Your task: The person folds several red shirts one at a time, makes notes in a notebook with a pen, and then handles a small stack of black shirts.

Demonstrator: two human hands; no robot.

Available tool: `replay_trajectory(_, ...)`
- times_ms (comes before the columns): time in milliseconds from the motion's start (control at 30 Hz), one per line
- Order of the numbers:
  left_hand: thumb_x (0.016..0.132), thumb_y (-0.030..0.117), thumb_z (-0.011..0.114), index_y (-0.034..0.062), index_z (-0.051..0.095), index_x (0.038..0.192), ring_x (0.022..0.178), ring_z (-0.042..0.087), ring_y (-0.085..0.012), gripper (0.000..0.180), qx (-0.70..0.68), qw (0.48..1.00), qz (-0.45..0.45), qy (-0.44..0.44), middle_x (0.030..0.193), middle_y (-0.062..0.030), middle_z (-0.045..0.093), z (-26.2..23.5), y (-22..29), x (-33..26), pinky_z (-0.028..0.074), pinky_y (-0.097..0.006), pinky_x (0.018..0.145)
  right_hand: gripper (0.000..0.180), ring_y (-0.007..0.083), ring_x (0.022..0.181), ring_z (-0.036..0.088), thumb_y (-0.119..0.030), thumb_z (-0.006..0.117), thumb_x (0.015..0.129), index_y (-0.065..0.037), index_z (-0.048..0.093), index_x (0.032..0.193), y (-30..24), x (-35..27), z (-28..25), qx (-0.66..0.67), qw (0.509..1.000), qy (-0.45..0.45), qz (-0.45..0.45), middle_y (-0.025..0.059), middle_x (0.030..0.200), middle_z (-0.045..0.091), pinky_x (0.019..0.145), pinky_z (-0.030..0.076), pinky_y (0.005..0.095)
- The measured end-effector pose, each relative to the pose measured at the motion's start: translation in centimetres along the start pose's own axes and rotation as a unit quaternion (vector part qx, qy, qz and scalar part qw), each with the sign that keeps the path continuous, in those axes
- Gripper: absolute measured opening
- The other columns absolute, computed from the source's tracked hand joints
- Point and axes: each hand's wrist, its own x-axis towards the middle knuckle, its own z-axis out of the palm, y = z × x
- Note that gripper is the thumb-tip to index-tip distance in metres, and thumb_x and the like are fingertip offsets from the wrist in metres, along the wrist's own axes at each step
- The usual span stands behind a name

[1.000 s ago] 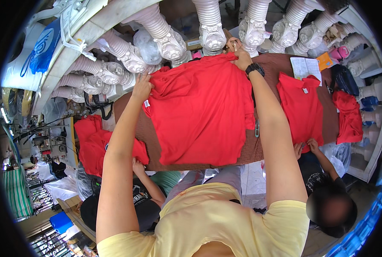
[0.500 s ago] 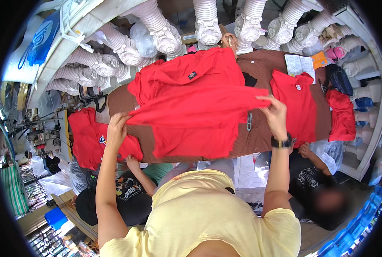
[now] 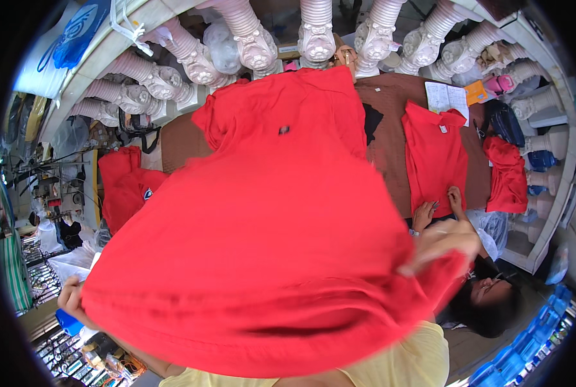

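Note:
A large red shirt point(image 3: 262, 232) is stretched toward me, its far part lying on the brown-covered table and its near hem lifted over my lap. My left hand point(image 3: 73, 299) is closed on the hem at the far left corner. At the right corner my right hand point(image 3: 441, 245), smeared by motion, grips the same hem. A small dark label point(image 3: 284, 130) shows near the shirt's far end. The billowing cloth hides much of the table's near edge and my forearms.
At right a co-worker's hands point(image 3: 424, 214) touch a red polo shirt point(image 3: 435, 155). Another folded red garment point(image 3: 507, 171) lies beyond it. More red cloth point(image 3: 121, 184) is at left. An open notebook point(image 3: 448, 98) and a black cloth point(image 3: 372, 122) lie on the brown cover point(image 3: 391, 97). White balusters point(image 3: 317, 39) line the back.
Both hands have pulled the shirt's hem toward me and spread wider apart, so the cloth now billows over my lap. The co-worker's hands at right have moved onto the polo shirt.

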Motion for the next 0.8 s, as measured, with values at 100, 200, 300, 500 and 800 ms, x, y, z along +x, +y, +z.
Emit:
replay_trajectory(100, 0.089, 0.013, 0.067, 0.0025, 0.052, 0.094, 0.086, 0.059, -0.0260, 0.019, -0.259, 0.947, -0.163, 0.101, 0.095, -0.0132, 0.059, -1.9, -1.4, -0.6, 0.050, -0.037, 0.075, 0.015, 0.0217, 0.065, 0.067, -0.011, 0.060, 0.094, -0.006, 0.073, 0.088, -0.8, -1.4, -1.8, 0.058, 0.993, -0.048, -0.086, 0.0135, 0.083, 0.075, 0.058, 0.051, 0.0303)
replay_trajectory(200, 0.088, 0.013, 0.064, -0.0003, 0.061, 0.114, 0.093, 0.061, -0.0260, 0.030, -0.102, 0.983, -0.151, -0.004, 0.103, -0.0153, 0.063, 1.5, -2.0, -1.4, 0.050, -0.038, 0.087, 0.010, 0.0222, 0.083, 0.061, -0.007, 0.058, 0.096, -0.008, 0.068, 0.094, 1.2, 4.1, -5.1, 0.154, 0.921, -0.273, -0.232, 0.0135, 0.095, 0.075, 0.075, 0.051, 0.0293)
replay_trajectory(300, 0.086, 0.005, 0.060, -0.0017, 0.066, 0.118, 0.091, 0.061, -0.0311, 0.033, -0.004, 0.976, -0.010, -0.216, 0.095, -0.0151, 0.063, 6.4, -0.1, 2.2, 0.050, -0.044, 0.089, 0.017, 0.0237, 0.099, 0.060, -0.018, 0.057, 0.098, -0.008, 0.058, 0.113, 7.6, -3.1, -6.2, 0.201, 0.957, 0.207, -0.015, 0.0088, 0.108, 0.065, 0.082, 0.053, 0.0369)
replay_trajectory(500, 0.072, -0.013, 0.058, -0.0045, 0.064, 0.108, 0.123, 0.054, -0.0402, 0.038, -0.159, 0.875, 0.007, -0.457, 0.127, -0.0215, 0.058, 31.0, -5.7, -3.0, 0.044, -0.044, 0.105, 0.032, 0.0195, 0.099, 0.068, -0.007, 0.075, 0.084, 0.006, 0.070, 0.113, 27.6, 6.8, -13.0, -0.291, 0.915, 0.035, 0.279, 0.0125, 0.109, 0.074, 0.091, 0.052, 0.0329)
replay_trajectory(800, 0.074, 0.014, 0.083, 0.0075, 0.074, 0.112, 0.134, 0.048, -0.0354, 0.040, -0.040, 0.825, 0.100, -0.554, 0.153, -0.0123, 0.045, 57.4, -10.1, -8.1, 0.045, -0.047, 0.108, 0.044, 0.0325, 0.113, 0.066, -0.019, 0.088, 0.072, -0.002, 0.075, 0.110, 48.6, 10.7, -21.1, -0.556, 0.758, 0.161, 0.301, 0.0155, 0.119, 0.070, 0.100, 0.051, 0.0395)
